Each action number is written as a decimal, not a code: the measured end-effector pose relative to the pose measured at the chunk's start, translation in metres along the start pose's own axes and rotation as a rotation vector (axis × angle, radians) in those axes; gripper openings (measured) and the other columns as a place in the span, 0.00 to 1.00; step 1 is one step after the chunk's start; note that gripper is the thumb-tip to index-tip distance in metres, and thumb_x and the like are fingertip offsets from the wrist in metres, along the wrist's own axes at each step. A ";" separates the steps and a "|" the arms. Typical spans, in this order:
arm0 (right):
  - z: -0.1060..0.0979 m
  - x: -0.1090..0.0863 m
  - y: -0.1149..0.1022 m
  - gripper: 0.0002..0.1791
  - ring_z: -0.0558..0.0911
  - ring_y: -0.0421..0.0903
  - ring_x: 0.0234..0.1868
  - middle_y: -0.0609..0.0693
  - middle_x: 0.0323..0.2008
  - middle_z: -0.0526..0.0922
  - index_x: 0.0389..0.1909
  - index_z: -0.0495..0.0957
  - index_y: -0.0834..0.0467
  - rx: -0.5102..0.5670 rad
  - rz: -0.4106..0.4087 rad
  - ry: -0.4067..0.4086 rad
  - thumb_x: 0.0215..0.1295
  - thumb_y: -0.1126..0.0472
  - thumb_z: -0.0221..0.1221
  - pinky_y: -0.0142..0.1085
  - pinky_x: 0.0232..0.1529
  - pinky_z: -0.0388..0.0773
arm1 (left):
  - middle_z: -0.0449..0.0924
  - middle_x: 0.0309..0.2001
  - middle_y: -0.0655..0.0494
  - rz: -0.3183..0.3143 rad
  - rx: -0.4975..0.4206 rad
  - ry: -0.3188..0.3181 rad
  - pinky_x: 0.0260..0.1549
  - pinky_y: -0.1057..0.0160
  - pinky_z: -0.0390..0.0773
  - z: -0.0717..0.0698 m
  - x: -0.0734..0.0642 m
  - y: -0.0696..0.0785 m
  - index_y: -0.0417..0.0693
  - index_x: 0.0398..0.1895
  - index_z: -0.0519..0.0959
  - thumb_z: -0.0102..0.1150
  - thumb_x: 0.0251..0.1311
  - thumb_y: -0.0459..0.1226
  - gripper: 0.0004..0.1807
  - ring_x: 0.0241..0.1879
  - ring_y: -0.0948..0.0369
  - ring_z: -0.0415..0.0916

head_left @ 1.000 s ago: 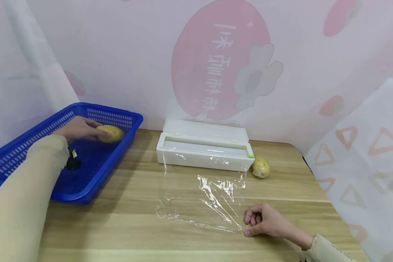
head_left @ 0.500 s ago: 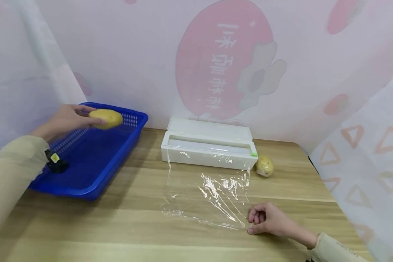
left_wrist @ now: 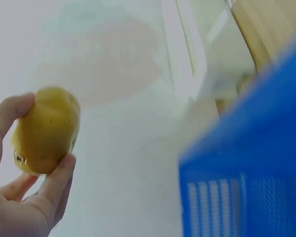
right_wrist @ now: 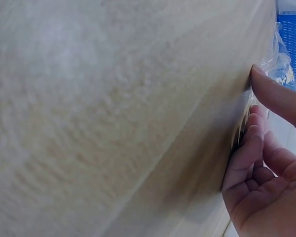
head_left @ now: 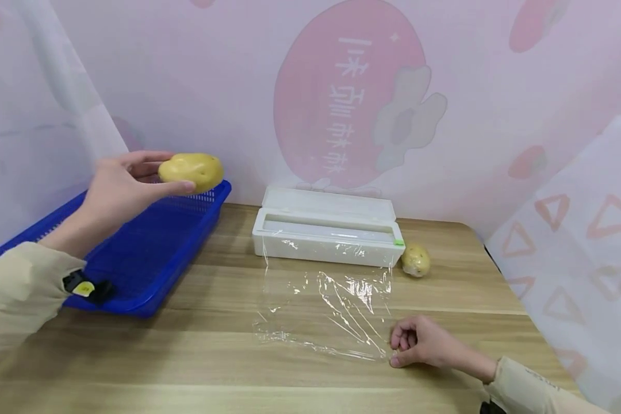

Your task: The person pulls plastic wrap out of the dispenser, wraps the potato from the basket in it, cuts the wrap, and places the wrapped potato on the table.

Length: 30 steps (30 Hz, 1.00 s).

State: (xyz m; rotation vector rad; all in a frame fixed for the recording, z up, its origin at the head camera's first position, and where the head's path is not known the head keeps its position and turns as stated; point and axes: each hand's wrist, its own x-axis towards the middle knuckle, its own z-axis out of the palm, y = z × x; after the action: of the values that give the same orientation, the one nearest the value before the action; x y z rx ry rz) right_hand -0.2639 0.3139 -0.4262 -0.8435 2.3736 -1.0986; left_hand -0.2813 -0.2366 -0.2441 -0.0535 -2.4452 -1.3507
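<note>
My left hand [head_left: 121,187] holds a yellow potato [head_left: 192,171] between thumb and fingers, raised above the blue basket. In the left wrist view the potato [left_wrist: 48,129] shows a dark spot near its lower end. A sheet of clear cling film [head_left: 331,310] runs from the white dispenser box [head_left: 326,248] toward me over the wooden table. At the film's near right corner, my right hand [head_left: 424,345] pinches the edge with curled fingers, low against the tabletop. In the right wrist view crinkled film [right_wrist: 281,59] shows beyond the thumb.
The blue plastic basket [head_left: 178,264] stands at the left of the wooden table [head_left: 227,368]. A second potato [head_left: 416,260], shiny on its surface, lies by the right end of the dispenser box, whose lid [head_left: 328,202] is raised. A printed cloth [head_left: 227,86] hangs behind the table.
My left hand has lifted the potato up out of the blue basket and slightly to the right. The right hand stays at the film's corner.
</note>
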 end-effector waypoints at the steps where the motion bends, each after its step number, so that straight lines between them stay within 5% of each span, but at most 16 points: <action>1: 0.000 0.000 0.000 0.15 0.71 0.35 0.22 0.42 0.22 0.75 0.29 0.79 0.57 0.000 0.000 -0.001 0.47 0.59 0.76 0.28 0.22 0.69 | 0.84 0.46 0.63 0.021 0.002 0.011 0.35 0.77 0.76 0.005 -0.004 0.007 0.48 0.63 0.76 0.78 0.47 0.47 0.38 0.43 0.72 0.80; 7: 0.000 0.000 -0.002 0.15 0.71 0.35 0.22 0.42 0.22 0.75 0.29 0.79 0.58 0.023 -0.015 -0.007 0.47 0.59 0.76 0.28 0.22 0.69 | 0.82 0.50 0.54 0.196 -0.037 0.012 0.39 0.73 0.77 0.039 -0.030 0.046 0.50 0.59 0.79 0.80 0.45 0.44 0.34 0.47 0.65 0.80; 12: -0.002 -0.001 -0.002 0.15 0.71 0.35 0.22 0.42 0.22 0.75 0.29 0.79 0.58 0.022 -0.017 -0.009 0.48 0.58 0.76 0.28 0.22 0.70 | 0.81 0.51 0.51 0.281 -0.204 -0.165 0.42 0.63 0.80 0.075 -0.056 0.063 0.42 0.57 0.78 0.81 0.43 0.38 0.34 0.46 0.59 0.82; 18: -0.003 -0.001 -0.003 0.15 0.71 0.35 0.23 0.42 0.22 0.75 0.29 0.79 0.58 0.025 -0.018 -0.014 0.48 0.58 0.76 0.28 0.22 0.70 | 0.79 0.54 0.51 0.189 -0.350 -0.392 0.44 0.59 0.80 0.119 -0.079 0.055 0.42 0.59 0.77 0.82 0.40 0.38 0.38 0.48 0.56 0.81; 30: -0.002 -0.001 0.000 0.15 0.71 0.35 0.22 0.43 0.23 0.75 0.30 0.79 0.58 0.022 -0.011 -0.010 0.48 0.60 0.76 0.27 0.22 0.69 | 0.82 0.48 0.53 0.055 -0.345 -0.524 0.43 0.62 0.81 0.188 -0.089 0.013 0.42 0.56 0.79 0.83 0.38 0.40 0.37 0.47 0.55 0.79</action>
State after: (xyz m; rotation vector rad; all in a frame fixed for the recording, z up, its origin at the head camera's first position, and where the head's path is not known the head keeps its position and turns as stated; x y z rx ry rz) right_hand -0.2644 0.3157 -0.4247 -0.8534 2.3471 -1.1210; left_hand -0.2483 -0.0621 -0.3531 -0.6267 -2.5375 -1.9104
